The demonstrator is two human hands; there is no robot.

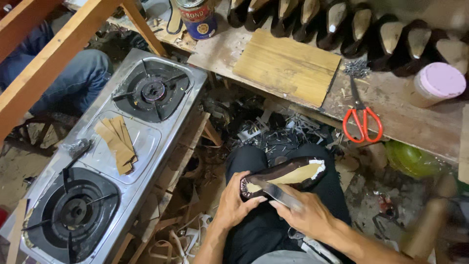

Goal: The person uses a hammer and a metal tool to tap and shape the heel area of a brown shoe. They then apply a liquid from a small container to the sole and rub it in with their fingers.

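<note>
Shoe (286, 175) lies sole-up on the lap at lower centre, its heel end gripped by the left hand (233, 204); the right hand (305, 215) holds a metal tool (273, 191) against its half-covered insole.

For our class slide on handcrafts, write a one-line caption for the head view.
Left hand steadies a dark shoe on the lap while right hand works a metal tool at its sole.

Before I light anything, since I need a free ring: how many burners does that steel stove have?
2. One burner sits at the far end of the stove, one burner at the near end; brown strips lie between them. None seems hidden.
</note>
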